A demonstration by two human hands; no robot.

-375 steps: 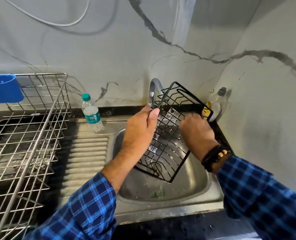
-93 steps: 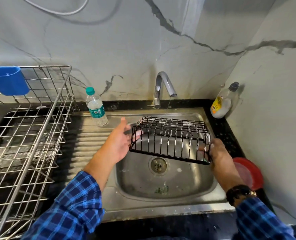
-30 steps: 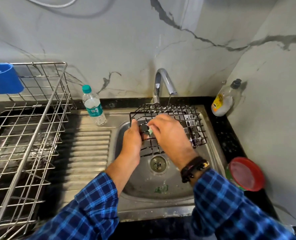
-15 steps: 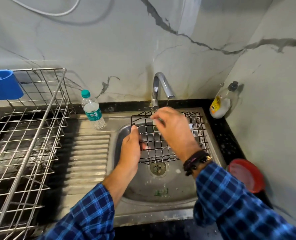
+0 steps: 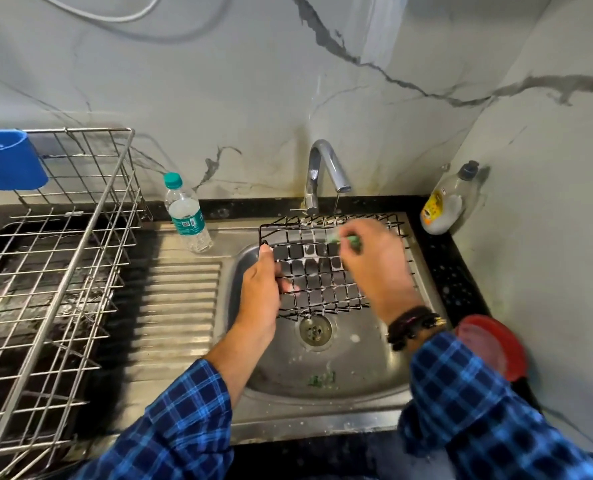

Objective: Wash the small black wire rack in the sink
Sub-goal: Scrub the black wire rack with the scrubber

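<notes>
The small black wire rack is held over the steel sink, its grid covered in white suds. My left hand grips its left edge. My right hand, blurred with motion, presses a green scrubber against the rack's far side, below the tap. Part of the rack's right side is hidden behind my right hand.
A large steel wire basket with a blue cup stands on the left. A water bottle sits by the ribbed drainboard. A dish soap bottle stands in the back right corner. A red-lidded container lies at the right.
My right hand has moved with the scrubber from the rack's middle towards its far right side. My left hand keeps its hold on the left edge.
</notes>
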